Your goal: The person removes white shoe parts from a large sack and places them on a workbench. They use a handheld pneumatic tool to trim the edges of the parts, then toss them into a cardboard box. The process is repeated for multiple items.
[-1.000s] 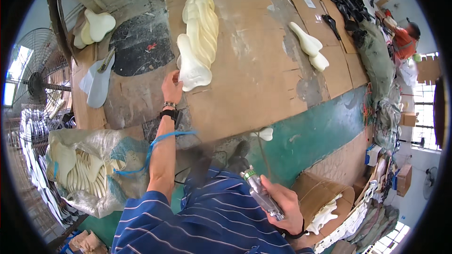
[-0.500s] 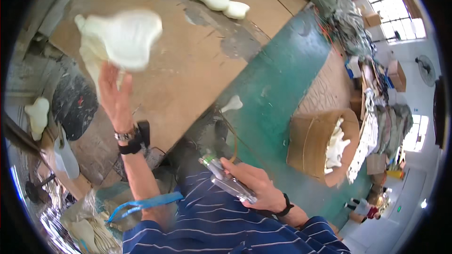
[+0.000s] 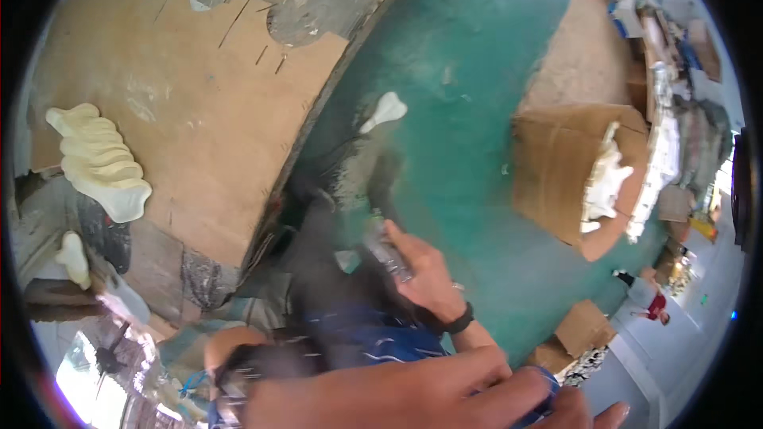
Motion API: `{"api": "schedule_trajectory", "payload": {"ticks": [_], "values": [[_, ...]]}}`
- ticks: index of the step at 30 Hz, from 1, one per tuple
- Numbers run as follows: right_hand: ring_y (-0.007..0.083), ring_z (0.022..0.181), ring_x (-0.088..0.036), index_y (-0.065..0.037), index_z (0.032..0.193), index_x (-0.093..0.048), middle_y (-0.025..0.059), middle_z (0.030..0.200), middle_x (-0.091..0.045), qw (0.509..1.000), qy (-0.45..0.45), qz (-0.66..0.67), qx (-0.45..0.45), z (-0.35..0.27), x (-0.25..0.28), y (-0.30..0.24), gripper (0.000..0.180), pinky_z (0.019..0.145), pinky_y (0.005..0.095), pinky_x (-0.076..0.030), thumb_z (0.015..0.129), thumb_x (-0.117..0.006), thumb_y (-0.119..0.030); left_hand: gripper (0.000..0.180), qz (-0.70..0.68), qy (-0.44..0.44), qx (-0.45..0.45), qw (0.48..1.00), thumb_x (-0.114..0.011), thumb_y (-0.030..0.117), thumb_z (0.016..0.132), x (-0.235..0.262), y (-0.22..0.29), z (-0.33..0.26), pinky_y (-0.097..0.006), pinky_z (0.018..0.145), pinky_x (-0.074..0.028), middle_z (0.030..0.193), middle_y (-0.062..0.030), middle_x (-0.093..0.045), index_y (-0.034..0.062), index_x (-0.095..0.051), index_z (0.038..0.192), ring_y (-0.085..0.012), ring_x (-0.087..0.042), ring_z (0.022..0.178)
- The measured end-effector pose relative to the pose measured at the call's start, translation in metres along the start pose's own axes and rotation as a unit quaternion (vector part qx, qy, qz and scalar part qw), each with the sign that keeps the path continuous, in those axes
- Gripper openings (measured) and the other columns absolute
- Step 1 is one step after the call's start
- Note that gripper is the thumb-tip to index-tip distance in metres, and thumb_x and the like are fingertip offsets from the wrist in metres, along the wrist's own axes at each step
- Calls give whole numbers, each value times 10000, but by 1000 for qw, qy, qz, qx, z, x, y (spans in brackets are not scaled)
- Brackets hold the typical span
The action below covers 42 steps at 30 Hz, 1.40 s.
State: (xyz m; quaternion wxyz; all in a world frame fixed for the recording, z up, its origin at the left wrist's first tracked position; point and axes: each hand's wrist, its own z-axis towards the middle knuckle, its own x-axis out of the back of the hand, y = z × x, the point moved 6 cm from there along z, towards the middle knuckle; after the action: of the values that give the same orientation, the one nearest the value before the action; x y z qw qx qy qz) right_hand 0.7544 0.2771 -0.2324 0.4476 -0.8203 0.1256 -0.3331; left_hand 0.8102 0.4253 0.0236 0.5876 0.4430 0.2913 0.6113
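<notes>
We are looking down past our own body at a work table [image 3: 207, 135] topped with cardboard, on the left, and a green floor [image 3: 469, 87] to its right. Our right hand [image 3: 429, 270] is closing firmly around a small metal tool [image 3: 388, 257], greenish at its tip; blur is hiding its exact kind. The tool is sitting in front of our lap, beyond the table's near edge and not touching the table.

Our left hand [image 3: 413, 389] is crossing the bottom of the view, large and blurred, very near the camera. Its fingers are spreading loosely and we are seeing nothing between them; the palm is facing out of sight.

On the table's left side, a stack of overlapping pale saddle-shaped pieces [image 3: 99, 159] is lying well apart from both hands. One more white piece [image 3: 387, 111] is lying beyond the tool, by the table edge. At right, a cardboard box [image 3: 548, 175] is holding white pieces.

We are judging the step in hand as keeping hold of the tool, the left hand being free; the next move would be calling for a steady right grip and clear space between the hands.
</notes>
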Motion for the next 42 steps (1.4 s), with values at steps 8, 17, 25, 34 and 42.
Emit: {"api": "schedule_trajectory", "payload": {"ticks": [8,17,25,34,42], "values": [[403,1088,-645,-7,1523,-426,206,1234,-652,972,-23,-113,-203,13,-8,205,986,846,476,-576,615,-809,46,335,71,-56,316,944,-575,-42,835,-123,-438,-77,-411,931,-531,1108,-177,-704,18,-720,1131,-375,-668,1044],[366,895,-678,40,1504,-469,179,1045,-675,941,1,9,-338,-9,-37,335,812,699,446,-558,753,-765,-54,764,315,-113,446,830,-834,113,791,-220,-912,-279,-465,1080,-476,1419,-204,-518,101,-497,1477,-421,-544,1292],[390,872,-641,15,1502,-493,217,984,-646,917,85,38,-387,-5,-51,376,628,757,442,-512,892,-635,-35,825,342,-187,461,797,-873,197,748,-269,-1005,-319,-505,1027,-504,1329,-214,-560,183,-484,1476,-440,-587,1222],[424,889,-657,9,1519,-465,226,1021,-672,959,63,-1,-277,-2,-32,273,905,771,449,-540,657,-738,50,277,377,-173,317,853,-699,104,860,-231,-751,-311,-470,878,-499,1040,-182,-590,38,-607,1112,-377,-595,976],[446,1115,-633,-49,1486,-518,246,1200,-672,983,111,-21,-145,-50,2,110,700,950,493,-517,798,-611,38,328,322,36,214,922,-746,133,863,-56,-388,-141,-451,871,-569,1135,-140,-652,110,-666,1179,-349,-643,1086]]}}
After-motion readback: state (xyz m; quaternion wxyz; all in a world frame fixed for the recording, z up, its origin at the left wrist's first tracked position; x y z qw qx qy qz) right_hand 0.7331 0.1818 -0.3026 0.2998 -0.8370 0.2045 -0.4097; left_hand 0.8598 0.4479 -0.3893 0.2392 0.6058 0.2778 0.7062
